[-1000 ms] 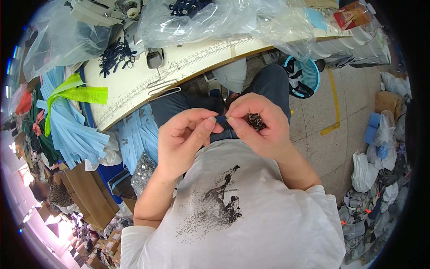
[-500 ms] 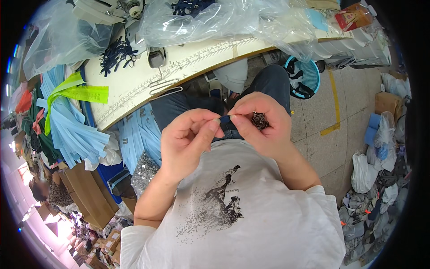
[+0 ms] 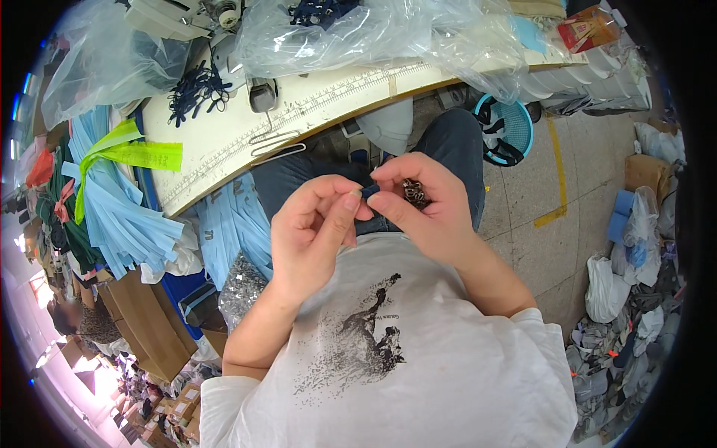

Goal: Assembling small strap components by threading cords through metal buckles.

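Note:
Over my lap, both hands meet at a small dark blue strip [image 3: 369, 192] that looks like fabric. My left hand [image 3: 314, 228] pinches its left end between thumb and forefinger, the other fingers curled. At the right end, the thumb and forefinger of my right hand [image 3: 432, 209] are closed on it. A cluster of small brassy-dark metal pieces [image 3: 414, 194], perhaps buckles, is tucked in the curled fingers of that same hand. The rest of the strip is hidden by my fingers.
Ahead lies a white worktable [image 3: 328, 101] with a printed ruler edge, dark blue straps [image 3: 198, 93] and clear plastic bags [image 3: 358, 37]. Light blue strips [image 3: 119, 216] hang at left, beside a cardboard box [image 3: 149, 321]. A blue basket [image 3: 515, 134] stands on the floor at right.
Both hands have shifted slightly, the right one a little to the left. More of the dark blue strip shows between the fingertips. The metal pieces moved left with the right hand.

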`<state>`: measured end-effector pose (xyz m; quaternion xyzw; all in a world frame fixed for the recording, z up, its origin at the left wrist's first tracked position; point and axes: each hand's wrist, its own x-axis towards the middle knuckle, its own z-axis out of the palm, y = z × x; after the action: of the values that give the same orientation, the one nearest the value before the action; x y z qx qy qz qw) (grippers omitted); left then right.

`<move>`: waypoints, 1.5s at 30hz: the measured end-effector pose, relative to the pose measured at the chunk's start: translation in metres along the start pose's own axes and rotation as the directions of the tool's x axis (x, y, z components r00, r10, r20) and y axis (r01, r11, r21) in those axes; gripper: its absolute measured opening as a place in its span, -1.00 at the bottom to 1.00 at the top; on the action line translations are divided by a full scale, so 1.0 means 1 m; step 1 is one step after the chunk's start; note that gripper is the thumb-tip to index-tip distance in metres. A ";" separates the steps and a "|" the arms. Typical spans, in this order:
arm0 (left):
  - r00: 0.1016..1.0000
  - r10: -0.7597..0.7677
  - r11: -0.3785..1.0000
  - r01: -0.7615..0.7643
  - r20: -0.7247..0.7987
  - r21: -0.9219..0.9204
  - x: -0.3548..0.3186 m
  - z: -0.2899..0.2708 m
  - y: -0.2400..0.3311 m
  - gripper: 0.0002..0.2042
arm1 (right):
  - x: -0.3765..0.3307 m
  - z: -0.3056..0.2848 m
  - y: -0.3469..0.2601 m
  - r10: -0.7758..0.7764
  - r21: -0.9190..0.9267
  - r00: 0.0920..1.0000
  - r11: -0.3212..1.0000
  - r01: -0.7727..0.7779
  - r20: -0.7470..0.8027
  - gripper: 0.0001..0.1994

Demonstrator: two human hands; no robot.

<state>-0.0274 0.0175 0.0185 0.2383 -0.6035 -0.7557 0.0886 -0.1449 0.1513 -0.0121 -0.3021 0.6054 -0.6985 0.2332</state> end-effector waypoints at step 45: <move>0.993 0.105 0.929 -0.076 0.059 -0.362 0.014 -0.016 0.000 -0.91 | 0.041 0.009 -0.046 0.308 0.144 0.950 0.939 -0.312 0.052 -0.88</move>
<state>-0.0321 -0.0025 0.0128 0.1606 -0.4686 -0.8570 0.1419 -0.1656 0.1242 0.0394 -0.1943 0.5877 -0.6922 0.3710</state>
